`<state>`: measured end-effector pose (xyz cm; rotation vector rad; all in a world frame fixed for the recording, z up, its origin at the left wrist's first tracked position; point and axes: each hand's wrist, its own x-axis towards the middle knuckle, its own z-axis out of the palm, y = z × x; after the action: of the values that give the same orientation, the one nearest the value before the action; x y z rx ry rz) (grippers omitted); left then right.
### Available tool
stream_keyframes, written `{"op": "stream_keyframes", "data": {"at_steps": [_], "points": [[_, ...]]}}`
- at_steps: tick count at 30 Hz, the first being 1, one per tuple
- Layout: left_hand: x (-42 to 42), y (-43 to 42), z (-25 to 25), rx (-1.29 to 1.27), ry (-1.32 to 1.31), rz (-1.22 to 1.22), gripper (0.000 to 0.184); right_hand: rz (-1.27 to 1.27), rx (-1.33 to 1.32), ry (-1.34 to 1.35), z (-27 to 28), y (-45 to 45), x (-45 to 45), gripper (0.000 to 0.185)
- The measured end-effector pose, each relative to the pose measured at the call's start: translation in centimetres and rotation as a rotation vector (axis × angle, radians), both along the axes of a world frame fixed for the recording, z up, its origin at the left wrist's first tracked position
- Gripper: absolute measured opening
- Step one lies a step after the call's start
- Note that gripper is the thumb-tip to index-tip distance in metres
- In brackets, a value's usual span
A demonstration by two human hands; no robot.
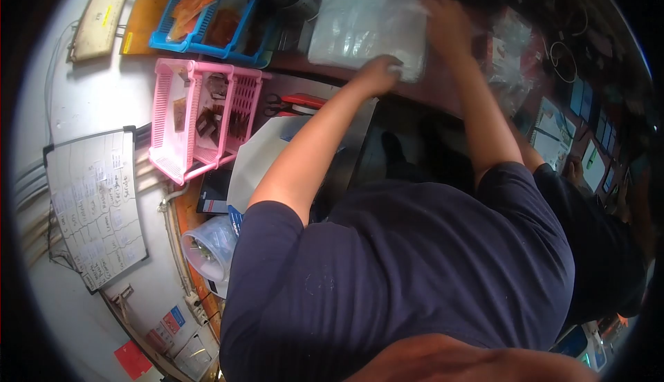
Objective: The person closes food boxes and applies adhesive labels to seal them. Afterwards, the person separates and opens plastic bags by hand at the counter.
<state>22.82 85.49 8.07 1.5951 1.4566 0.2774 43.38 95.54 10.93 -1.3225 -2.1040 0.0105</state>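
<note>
A stack of clear plastic bags (366, 26) lies flat on the dark red table in front of me. At the near edge of the stack is my left hand (380, 76), its fingers curled closed on a plastic bag, with a pale bit showing at the fingertips. My right hand (446, 26) reaches over the right edge of the same stack, near its far corner. Its fingers are blurred and partly hidden, so their grip cannot be made out.
Left of the bags stand a blue basket (238, 33) and a pink basket rack (228, 116), with scissors (275, 105) nearby. Crumpled clear plastic (512, 53) lies right. A co-worker (588, 237) sits beside me, near a notebook (553, 129). A whiteboard (97, 206) hangs on the wall.
</note>
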Motion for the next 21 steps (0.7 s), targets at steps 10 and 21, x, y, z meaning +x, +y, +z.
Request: {"op": "stream_keyframes", "data": {"at_steps": [10,21], "points": [[-2.2,4.2,-8.0,0.491,0.821,0.094,0.031,0.000,-0.131,-0.072,-4.3,-3.7,0.7,0.044],[-5.2,8.3,-2.3,0.385,0.554,0.092,0.034,0.115,-0.207,0.199,-5.8,-6.2,-1.0,0.020]]}}
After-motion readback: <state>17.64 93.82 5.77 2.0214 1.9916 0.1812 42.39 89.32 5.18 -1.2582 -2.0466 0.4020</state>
